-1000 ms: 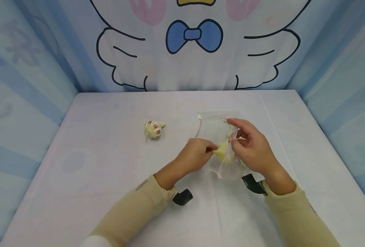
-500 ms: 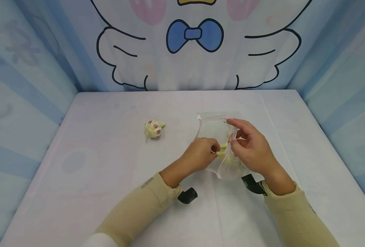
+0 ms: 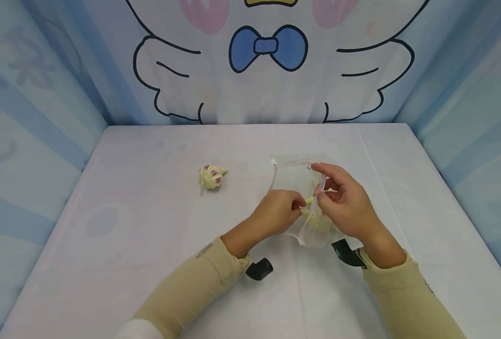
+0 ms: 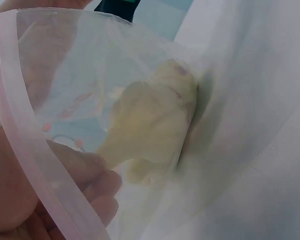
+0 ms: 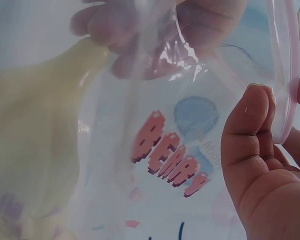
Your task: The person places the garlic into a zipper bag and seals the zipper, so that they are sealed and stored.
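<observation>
A clear zip bag (image 3: 290,174) with a pink-edged mouth lies at the right of centre, its mouth held apart. My right hand (image 3: 349,207) pinches the bag's rim between thumb and fingers. Through that mouth reaches my left hand (image 3: 278,211), pinching the stem of a pale garlic bulb (image 4: 150,120) inside the bag. In the left wrist view, another pale rounded part with purplish marks shows behind this bulb; whether it is a second bulb I cannot tell. Outside the bag, to the left, a garlic bulb (image 3: 210,177) with purple patches rests on the table.
A white cloth covers the table (image 3: 149,263). Behind it hangs a curtain (image 3: 267,94) printed with a blue bow, and blue curtains flank both sides. Red lettering (image 5: 170,155) shows on the bag in the right wrist view.
My left hand has moved to the right, taking the garlic bulb further into the bag. The right hand keeps its place at the rim. The loose bulb has not moved.
</observation>
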{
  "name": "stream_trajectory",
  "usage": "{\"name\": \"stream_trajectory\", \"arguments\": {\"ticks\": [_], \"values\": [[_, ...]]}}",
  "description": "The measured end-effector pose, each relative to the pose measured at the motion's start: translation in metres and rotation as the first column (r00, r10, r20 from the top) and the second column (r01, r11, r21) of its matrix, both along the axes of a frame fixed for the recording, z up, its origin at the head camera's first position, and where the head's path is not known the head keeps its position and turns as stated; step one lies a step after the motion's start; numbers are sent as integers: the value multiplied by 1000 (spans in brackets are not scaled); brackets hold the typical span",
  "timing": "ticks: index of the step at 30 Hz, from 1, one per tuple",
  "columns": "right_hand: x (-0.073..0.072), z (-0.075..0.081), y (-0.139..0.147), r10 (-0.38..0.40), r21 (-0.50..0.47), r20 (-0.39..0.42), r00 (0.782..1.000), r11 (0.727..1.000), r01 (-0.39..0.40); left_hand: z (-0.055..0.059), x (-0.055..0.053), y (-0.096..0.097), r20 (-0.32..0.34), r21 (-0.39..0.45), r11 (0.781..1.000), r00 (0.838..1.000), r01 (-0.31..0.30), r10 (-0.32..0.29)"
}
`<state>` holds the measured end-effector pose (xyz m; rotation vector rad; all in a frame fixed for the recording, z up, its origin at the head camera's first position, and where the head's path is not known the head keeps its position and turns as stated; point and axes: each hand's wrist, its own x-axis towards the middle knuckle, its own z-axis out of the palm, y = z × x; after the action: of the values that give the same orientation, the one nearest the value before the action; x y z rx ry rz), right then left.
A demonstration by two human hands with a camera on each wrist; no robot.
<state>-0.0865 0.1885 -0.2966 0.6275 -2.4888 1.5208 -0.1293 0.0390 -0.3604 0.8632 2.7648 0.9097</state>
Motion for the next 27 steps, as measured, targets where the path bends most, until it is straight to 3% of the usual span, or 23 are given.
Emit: {"name": "stream_trajectory", "arguments": {"ticks": [10, 17, 23, 27], "values": [[0, 0, -1, -12, 18, -4, 1000, 1000, 12, 0, 1, 0, 5, 11, 1000, 1000, -19, 19], [-1, 1, -2, -14, 29, -9, 1000, 999, 14, -1, 0, -1, 86, 34, 999, 996, -3, 0], [-1, 0, -2, 4, 11, -15, 1000, 1000, -3, -4, -4, 0, 195, 78, 997, 980, 15, -30], [-1, 0, -2, 6, 11, -16, 1000, 1000, -6, -6, -5, 1, 229, 98, 995, 972, 33, -55]]}}
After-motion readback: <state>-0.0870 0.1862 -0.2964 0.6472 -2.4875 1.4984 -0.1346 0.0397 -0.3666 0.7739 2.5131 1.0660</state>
